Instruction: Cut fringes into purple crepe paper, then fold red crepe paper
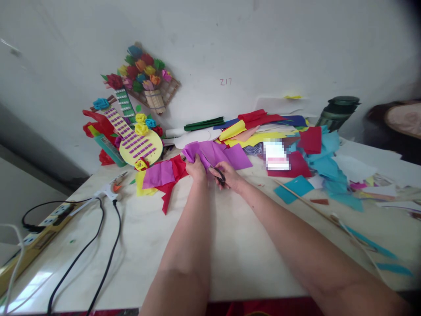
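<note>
My left hand (196, 168) is closed on a sheet of purple crepe paper (215, 152), pinching its left part near the middle of the table. In my right hand (227, 175) is a pair of scissors (219, 176) with dark handles. Its blades point up and left against the purple sheet; how far they are apart I cannot tell. A flat purple piece (159, 174) lies left of my hands, over red paper (180, 166) and yellow paper (140, 183).
A guitar-shaped craft (141, 147) and a glue bottle (110, 147) stand at the back left. A glue gun (110, 189) with a black cord lies before a power strip (42, 235). Coloured paper (259, 137), a blurred phone (276, 156), a wooden stick (302, 199) and a dark bottle (337, 114) are rightward.
</note>
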`<move>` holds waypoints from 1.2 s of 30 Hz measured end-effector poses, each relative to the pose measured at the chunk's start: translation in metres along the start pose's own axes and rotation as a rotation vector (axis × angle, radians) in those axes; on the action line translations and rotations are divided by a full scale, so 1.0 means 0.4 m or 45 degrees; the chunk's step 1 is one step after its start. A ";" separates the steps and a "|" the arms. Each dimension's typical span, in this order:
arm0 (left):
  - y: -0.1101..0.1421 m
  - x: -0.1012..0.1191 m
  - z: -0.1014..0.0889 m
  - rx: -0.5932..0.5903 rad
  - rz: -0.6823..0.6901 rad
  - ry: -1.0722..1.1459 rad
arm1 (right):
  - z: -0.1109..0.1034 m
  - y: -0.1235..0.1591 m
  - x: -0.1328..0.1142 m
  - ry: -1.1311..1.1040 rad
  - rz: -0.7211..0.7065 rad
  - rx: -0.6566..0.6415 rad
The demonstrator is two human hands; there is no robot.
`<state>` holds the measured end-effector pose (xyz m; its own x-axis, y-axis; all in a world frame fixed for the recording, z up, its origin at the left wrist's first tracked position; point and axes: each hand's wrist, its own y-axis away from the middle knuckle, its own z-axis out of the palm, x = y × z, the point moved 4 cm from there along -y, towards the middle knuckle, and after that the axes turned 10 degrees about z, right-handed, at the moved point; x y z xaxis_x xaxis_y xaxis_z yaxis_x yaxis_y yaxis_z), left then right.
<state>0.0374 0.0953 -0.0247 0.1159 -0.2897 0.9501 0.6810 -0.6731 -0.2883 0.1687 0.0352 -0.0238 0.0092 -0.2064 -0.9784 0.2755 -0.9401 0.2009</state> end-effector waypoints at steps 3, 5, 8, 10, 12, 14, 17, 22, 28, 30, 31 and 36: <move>0.002 0.008 0.000 -0.021 0.003 0.009 | -0.002 0.005 -0.006 0.023 -0.021 0.001; 0.004 0.012 0.000 -0.025 0.004 0.009 | -0.003 0.007 -0.009 0.030 -0.032 0.004; 0.005 0.013 0.003 -0.039 -0.002 0.044 | -0.005 0.011 -0.014 0.040 -0.064 -0.001; 0.006 0.011 0.005 -0.045 -0.012 0.065 | -0.005 0.012 -0.015 0.054 -0.084 -0.016; 0.007 0.009 0.006 -0.046 -0.015 0.071 | -0.005 0.010 -0.015 0.068 -0.092 -0.032; 0.008 0.007 0.008 -0.054 -0.013 0.073 | -0.006 0.007 -0.013 0.070 -0.087 -0.037; 0.009 0.003 0.010 -0.069 -0.017 0.075 | -0.007 0.003 -0.010 0.037 -0.056 -0.033; 0.012 0.003 0.012 -0.080 -0.025 0.048 | -0.005 -0.001 -0.006 0.008 -0.058 -0.060; 0.015 0.001 0.019 -0.087 0.016 0.044 | -0.005 -0.003 -0.007 0.003 -0.076 -0.032; 0.016 -0.005 0.023 -0.094 0.033 0.061 | -0.006 -0.001 -0.010 -0.004 -0.062 -0.006; 0.016 -0.008 0.025 -0.096 0.039 0.069 | -0.006 0.000 -0.011 -0.011 -0.057 0.004; 0.015 -0.018 0.029 -0.095 0.062 0.094 | -0.006 0.002 -0.013 -0.043 -0.041 0.017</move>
<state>0.0490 0.1011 -0.0317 0.0924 -0.3707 0.9242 0.6200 -0.7048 -0.3447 0.1710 0.0362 -0.0186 -0.0323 -0.1851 -0.9822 0.2622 -0.9498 0.1704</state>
